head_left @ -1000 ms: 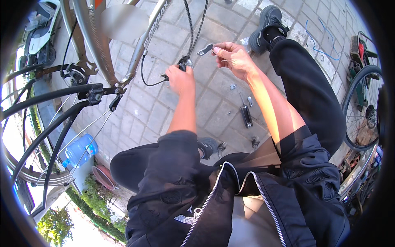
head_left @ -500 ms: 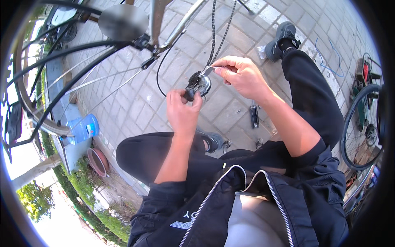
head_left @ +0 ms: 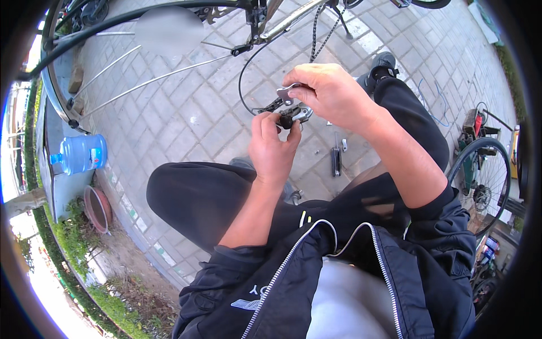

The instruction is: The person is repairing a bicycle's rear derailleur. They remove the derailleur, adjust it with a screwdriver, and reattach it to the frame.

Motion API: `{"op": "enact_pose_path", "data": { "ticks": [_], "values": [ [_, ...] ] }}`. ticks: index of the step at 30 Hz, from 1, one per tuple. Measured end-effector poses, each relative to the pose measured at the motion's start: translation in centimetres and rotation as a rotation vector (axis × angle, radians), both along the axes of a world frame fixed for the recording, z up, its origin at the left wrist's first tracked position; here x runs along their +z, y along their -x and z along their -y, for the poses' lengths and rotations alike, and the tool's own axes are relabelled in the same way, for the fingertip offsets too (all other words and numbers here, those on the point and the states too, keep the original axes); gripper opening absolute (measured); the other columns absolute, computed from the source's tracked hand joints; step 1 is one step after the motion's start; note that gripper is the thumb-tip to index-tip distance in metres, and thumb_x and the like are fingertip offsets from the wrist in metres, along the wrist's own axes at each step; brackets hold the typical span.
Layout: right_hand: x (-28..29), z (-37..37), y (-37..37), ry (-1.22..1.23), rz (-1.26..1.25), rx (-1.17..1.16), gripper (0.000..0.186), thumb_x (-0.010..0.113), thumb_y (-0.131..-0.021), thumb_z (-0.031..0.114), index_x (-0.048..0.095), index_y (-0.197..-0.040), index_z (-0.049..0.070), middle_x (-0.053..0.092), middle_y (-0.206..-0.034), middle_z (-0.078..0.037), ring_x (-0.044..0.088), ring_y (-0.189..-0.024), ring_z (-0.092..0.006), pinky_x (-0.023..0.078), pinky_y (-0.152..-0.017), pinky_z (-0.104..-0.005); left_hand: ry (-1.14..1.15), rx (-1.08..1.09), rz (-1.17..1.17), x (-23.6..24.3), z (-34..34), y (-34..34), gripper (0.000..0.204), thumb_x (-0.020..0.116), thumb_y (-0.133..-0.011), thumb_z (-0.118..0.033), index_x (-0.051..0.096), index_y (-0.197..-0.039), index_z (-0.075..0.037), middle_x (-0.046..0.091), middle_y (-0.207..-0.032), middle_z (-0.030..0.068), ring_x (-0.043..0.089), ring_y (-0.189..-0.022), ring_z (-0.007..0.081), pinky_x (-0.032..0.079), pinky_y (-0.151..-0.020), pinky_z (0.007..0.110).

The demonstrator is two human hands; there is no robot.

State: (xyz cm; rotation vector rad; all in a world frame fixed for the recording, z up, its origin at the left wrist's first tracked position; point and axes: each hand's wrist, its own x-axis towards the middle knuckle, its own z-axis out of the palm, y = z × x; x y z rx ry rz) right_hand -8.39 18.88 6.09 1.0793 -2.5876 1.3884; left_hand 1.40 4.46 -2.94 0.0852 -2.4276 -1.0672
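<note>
My left hand [head_left: 274, 144] pinches a rear derailleur [head_left: 299, 116], dark and silver, between thumb and fingers. A black cable [head_left: 243, 79] loops from the bicycle frame [head_left: 293, 20] down toward it. Just above, my right hand [head_left: 333, 96] grips a small flat metal plate [head_left: 286, 94] between thumb and forefinger; it looks like a derailleur cage plate. Whether the plate touches the derailleur, I cannot tell. A bicycle chain [head_left: 314, 39] hangs from above and passes out of sight behind my right hand.
On the paving below my hands lie a black folding tool [head_left: 336, 163] and a small silver part [head_left: 344, 145]. To the left are a blue water jug [head_left: 83, 153] and a reddish basin [head_left: 97, 210]. A loose wheel [head_left: 480, 186] stands at right, near a blue wire [head_left: 437, 101].
My view has shifted, so the bicycle sits higher in it. The plate in my right hand now shows more clearly above the derailleur. My left hand keeps its hold.
</note>
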Motion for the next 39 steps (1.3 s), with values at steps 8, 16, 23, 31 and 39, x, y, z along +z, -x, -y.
{"op": "enact_pose_path", "data": {
  "ticks": [8,16,23,31,39],
  "values": [
    [1.8,0.3,-0.7,-0.090,0.086,0.045,0.012,0.066,-0.086,0.004,0.067,-0.097,0.000,0.068,-0.084,-0.016,0.066,-0.078,-0.0323,0.053,-0.071,-0.0385,-0.060,0.016,-0.061,1.2,0.4,0.2,0.035,0.084,-0.073,-0.010,0.061,-0.098,-0.004,0.061,-0.094,0.0056,0.058,-0.067,0.0146,0.052,-0.060,0.029],
    [-0.6,-1.0,-2.7,0.005,0.416,-0.161,0.011,0.067,-0.089,-0.004,0.066,-0.100,-0.001,0.065,-0.083,0.000,0.055,-0.075,-0.0042,0.048,-0.068,-0.0220,-0.150,-0.003,-0.045,1.6,0.3,-0.1,0.035,0.084,-0.072,-0.007,0.061,-0.099,-0.004,0.059,-0.092,0.0056,0.055,-0.065,0.0143,0.051,-0.060,0.028],
    [1.1,0.0,-1.7,0.024,0.149,-0.185,0.016,0.067,-0.086,0.003,0.067,-0.102,0.000,0.067,-0.075,-0.009,0.060,-0.065,-0.0183,0.049,-0.061,-0.0302,-0.169,-0.007,-0.018,1.5,0.2,-0.2,0.035,0.084,-0.074,-0.008,0.060,-0.100,-0.003,0.059,-0.094,0.0064,0.058,-0.068,0.0148,0.052,-0.063,0.029],
    [3.6,3.6,0.9,-0.389,-0.070,0.179,0.016,0.066,-0.081,0.005,0.070,-0.096,0.000,0.071,-0.086,-0.018,0.068,-0.081,-0.0350,0.054,-0.072,-0.0410,-0.150,-0.017,-0.003,1.2,0.0,-0.1,0.036,0.085,-0.076,-0.011,0.060,-0.101,-0.002,0.062,-0.098,0.0078,0.064,-0.071,0.0156,0.055,-0.065,0.029],
    [1.8,0.6,1.2,-0.175,0.230,0.080,0.020,0.065,-0.080,0.004,0.071,-0.100,0.001,0.070,-0.083,-0.013,0.067,-0.077,-0.0236,0.054,-0.073,-0.0348,-0.165,-0.002,-0.031,1.3,0.3,0.0,0.035,0.085,-0.075,-0.010,0.061,-0.100,-0.002,0.062,-0.096,0.0077,0.063,-0.070,0.0160,0.054,-0.065,0.030]
  ]
}}
